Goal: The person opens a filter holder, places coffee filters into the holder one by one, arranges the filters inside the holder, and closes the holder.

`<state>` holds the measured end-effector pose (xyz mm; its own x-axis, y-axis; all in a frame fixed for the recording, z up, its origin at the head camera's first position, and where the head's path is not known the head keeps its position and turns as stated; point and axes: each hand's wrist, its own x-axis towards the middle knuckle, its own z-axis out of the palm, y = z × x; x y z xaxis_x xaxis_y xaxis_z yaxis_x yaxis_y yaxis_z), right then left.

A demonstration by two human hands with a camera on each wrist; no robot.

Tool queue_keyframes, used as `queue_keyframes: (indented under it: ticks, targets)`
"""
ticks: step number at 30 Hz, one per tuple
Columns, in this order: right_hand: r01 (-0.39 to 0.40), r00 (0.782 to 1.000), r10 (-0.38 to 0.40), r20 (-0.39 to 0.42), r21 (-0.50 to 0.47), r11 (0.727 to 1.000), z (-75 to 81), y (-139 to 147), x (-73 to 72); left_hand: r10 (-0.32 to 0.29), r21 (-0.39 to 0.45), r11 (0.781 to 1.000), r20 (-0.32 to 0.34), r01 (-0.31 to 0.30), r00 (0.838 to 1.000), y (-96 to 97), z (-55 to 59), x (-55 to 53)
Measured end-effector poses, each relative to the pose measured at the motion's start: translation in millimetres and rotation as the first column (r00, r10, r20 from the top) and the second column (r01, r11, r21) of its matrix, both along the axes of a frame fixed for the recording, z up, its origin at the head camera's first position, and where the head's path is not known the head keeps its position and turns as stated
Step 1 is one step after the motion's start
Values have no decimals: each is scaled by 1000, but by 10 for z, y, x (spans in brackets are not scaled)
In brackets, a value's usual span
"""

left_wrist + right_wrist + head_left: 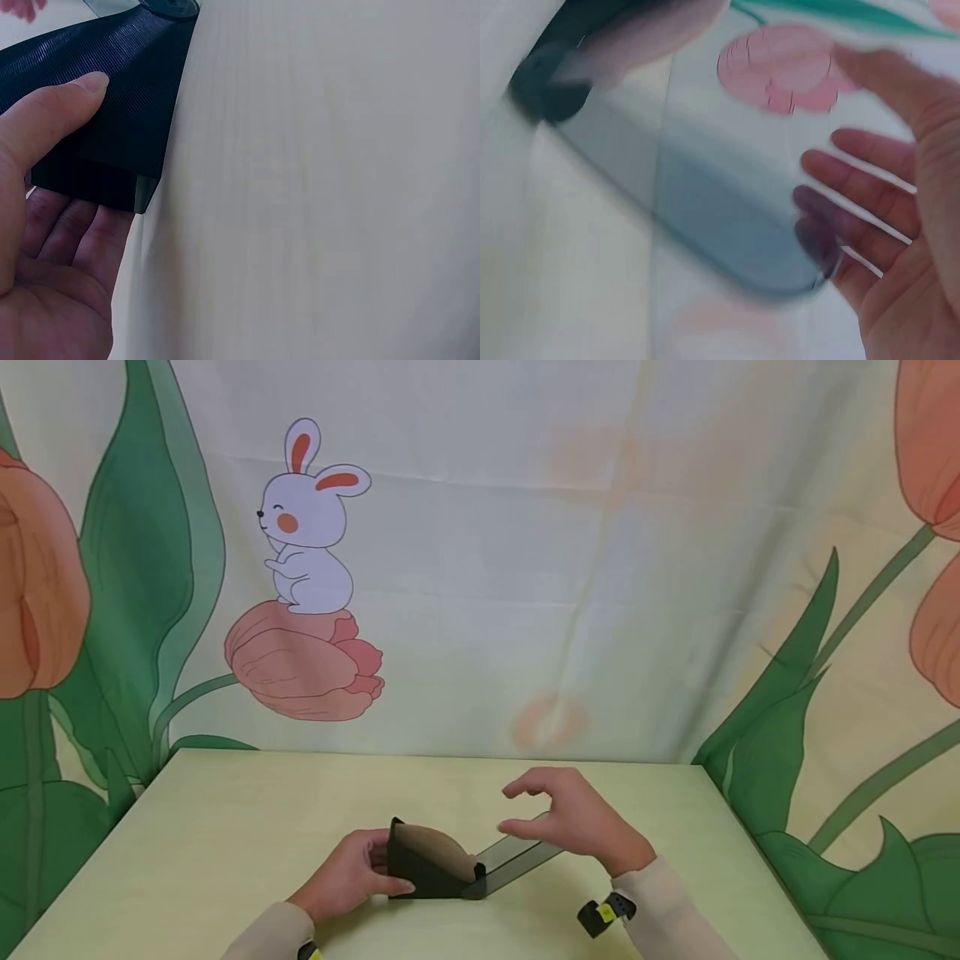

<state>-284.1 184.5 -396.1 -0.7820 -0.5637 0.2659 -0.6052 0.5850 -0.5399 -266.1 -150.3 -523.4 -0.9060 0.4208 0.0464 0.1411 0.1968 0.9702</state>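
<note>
On the table stands a black wedge-shaped holder [420, 875] with a tan, rounded inner part [437, 847]. A clear hinged flap [517, 862] slants up from its right end. My left hand [348, 872] grips the holder's left end; in the left wrist view the thumb [56, 112] lies on its dark ribbed side and the other fingers are partly hidden under or behind it. Near the flap's far end is my right hand [581, 822], thumb and fingers apart and bent. In the right wrist view some fingertips show through the clear flap [712, 217]; contact is unclear.
The pale table [247, 802] reaches back to a fabric backdrop [465, 610] printed with tulips and a rabbit. A dark strap with a yellow-marked device [603, 913] sits at the right wrist.
</note>
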Motion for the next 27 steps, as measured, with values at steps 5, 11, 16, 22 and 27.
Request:
queue_keyframes:
  ticks: [5,11,16,22,27]
  targets:
    - [-2,990,28,139,-185,983,-303,308,-48,7,-3,1000,2,-7,1000,3,-9,-10]
    - [40,938,104,332,-399,916,-656,514,-30,12,-11,1000,0,-12,1000,12,-7,-7]
    - [67,909,165,382,-525,848,-812,538,-9,5,2,1000,-2,-5,1000,10,4,-2]
    - [63,915,192,354,-597,799,-840,455,-15,2,3,1000,-5,-2,1000,8,12,1]
    - [33,925,211,315,-623,782,-811,343,-30,-10,8,1000,1,10,1000,8,4,4]
